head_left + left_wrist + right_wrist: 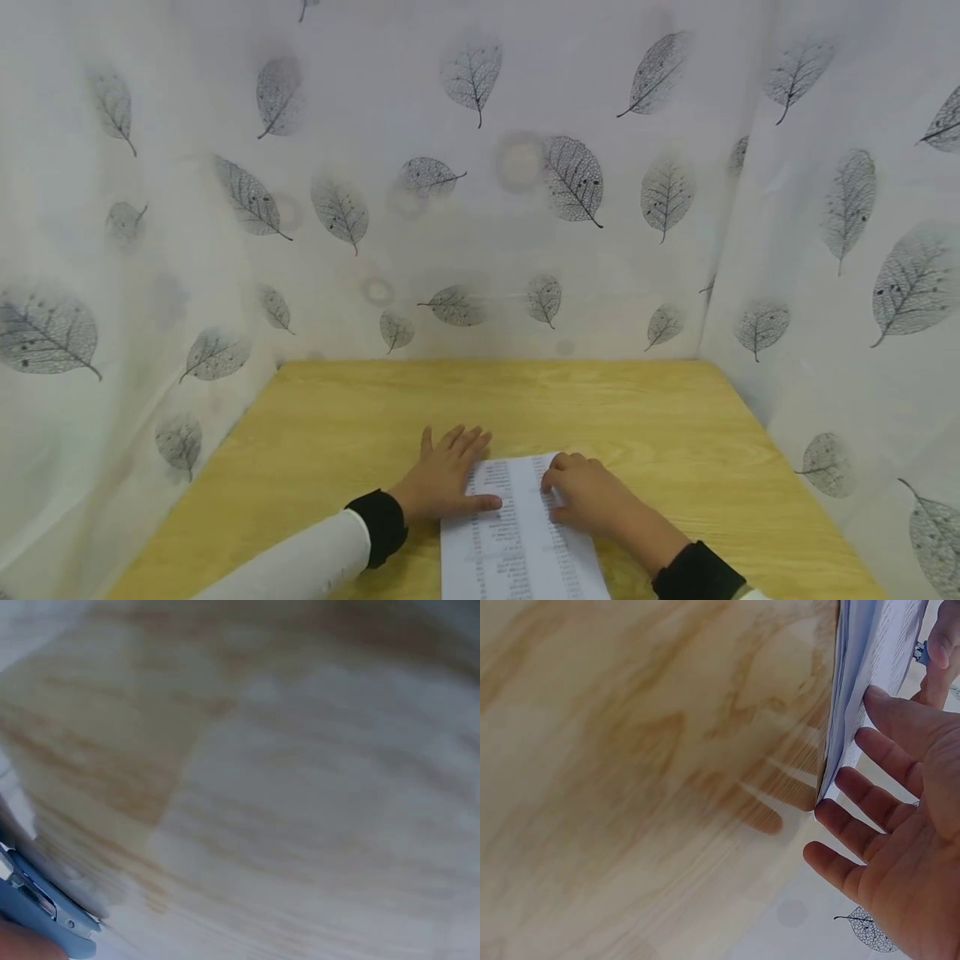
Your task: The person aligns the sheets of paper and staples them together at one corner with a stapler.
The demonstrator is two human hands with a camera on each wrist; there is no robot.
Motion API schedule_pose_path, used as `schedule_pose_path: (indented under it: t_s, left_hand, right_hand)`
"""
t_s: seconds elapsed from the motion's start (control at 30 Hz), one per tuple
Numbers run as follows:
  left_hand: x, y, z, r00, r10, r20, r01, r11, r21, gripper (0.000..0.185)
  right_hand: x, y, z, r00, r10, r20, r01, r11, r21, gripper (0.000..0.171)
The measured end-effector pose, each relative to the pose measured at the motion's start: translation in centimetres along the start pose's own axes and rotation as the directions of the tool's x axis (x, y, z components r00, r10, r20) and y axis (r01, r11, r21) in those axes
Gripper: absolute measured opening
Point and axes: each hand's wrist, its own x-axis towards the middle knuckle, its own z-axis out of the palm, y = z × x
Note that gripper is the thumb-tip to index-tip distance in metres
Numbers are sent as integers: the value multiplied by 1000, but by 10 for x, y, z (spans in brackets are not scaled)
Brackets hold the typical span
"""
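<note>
1. A printed paper sheet lies on the wooden table at the middle of its near edge.
2. The left hand lies flat, fingers straight, on the sheet's far left corner and the table beside it, thumb on the print.
3. The right hand curls its fingers over the far right corner; whether it pinches the sheet cannot be told. The right wrist view shows its fingers at the sheet's edge.
4. Judged step: steadying and working the far edge; the next move calls for a firm grip there.
</note>
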Motion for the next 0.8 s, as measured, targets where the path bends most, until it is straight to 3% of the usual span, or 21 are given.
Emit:
schedule_pose_path:
  t_s: [0.2, 0.37, 0.43, 0.57, 0.8]
  left_hand:
    - [0, 3, 3, 1000, 1, 15, -2, 1000, 18, 111]
    - [8, -1, 13, 999, 25, -21, -23, 994, 103, 112]
    - [9, -2, 15, 1000, 27, -3, -27, 992, 126, 113]
    - [9, -3, 12, 999, 14, 30, -17, 996, 87, 113]
    - [5, -6, -13, 998, -14, 60, 16, 999, -36, 103]
  right_hand:
    - [1, 2, 3, 1000, -4, 4, 4, 1000, 2, 31]
    - [6, 3, -2, 1000, -2, -6, 2, 1000, -5, 29]
    - [7, 2, -2, 1000, 2, 14, -1, 1000, -3, 29]
    - [8, -1, -1, 999, 3, 32, -4, 1000, 15, 30]
    - [6, -2, -3, 999, 19, 33, -19, 1000, 23, 31]
